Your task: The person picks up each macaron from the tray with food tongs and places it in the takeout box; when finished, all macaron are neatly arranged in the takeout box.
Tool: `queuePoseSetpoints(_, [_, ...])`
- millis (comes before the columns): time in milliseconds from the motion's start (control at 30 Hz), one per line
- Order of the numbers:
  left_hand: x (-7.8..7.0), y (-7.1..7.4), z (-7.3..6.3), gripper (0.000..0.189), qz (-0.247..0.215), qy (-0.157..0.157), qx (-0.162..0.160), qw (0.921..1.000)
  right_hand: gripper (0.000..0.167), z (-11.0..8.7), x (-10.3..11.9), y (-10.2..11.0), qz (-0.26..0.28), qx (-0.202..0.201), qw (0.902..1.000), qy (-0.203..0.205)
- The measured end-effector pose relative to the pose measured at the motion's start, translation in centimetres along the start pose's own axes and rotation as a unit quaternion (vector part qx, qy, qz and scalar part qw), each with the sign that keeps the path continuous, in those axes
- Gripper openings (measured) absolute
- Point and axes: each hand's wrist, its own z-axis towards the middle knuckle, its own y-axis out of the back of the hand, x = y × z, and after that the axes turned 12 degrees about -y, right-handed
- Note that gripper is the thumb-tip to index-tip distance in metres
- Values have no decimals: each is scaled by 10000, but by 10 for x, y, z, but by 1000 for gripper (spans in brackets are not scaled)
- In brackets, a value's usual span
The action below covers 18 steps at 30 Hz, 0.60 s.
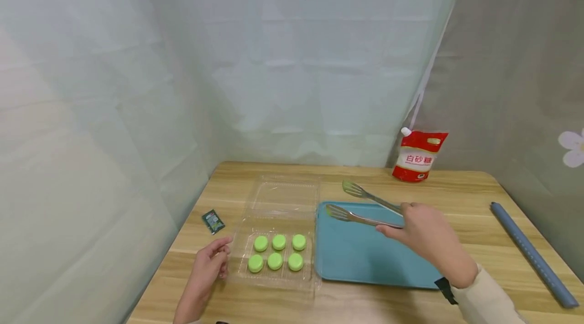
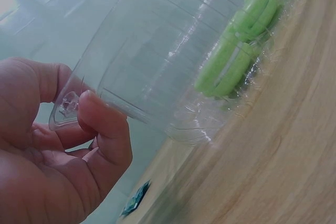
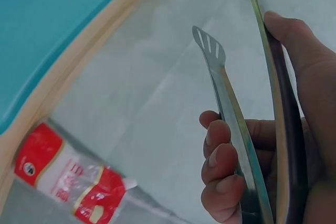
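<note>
My left hand [image 1: 209,268] pinches the left rim of a clear plastic clamshell box [image 2: 157,51] between thumb and fingers. The box's lid [image 1: 285,197] lies folded back toward the far side. In its base sit several green macarons [image 1: 275,261], in two rows. Over the blue tray, my right hand [image 1: 426,230] grips metal tongs [image 1: 365,220], fingers round one arm and thumb along the other. The slotted tips of the tongs [image 3: 210,48] stand spread apart, with nothing between them, and point left.
The blue tray [image 1: 356,258] lies right of the box. A red-and-white sugar pouch [image 1: 415,159] stands at the back right. Near the right edge of the wooden table [image 1: 182,273] lies a long grey-blue bar [image 1: 531,253]. A small dark green packet [image 1: 213,221] is at the left.
</note>
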Motion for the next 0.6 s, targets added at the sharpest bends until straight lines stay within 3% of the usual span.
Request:
queuePoseSetpoints(267, [1, 0, 0, 47, 3, 0, -28, 10000, 44, -7, -23, -2, 205, 95, 9994, -255])
queuePoseSetpoints(600, [1, 0, 0, 50, -137, 42, -30, 9999, 38, -13, -47, -10, 326, -50, 9991, -247])
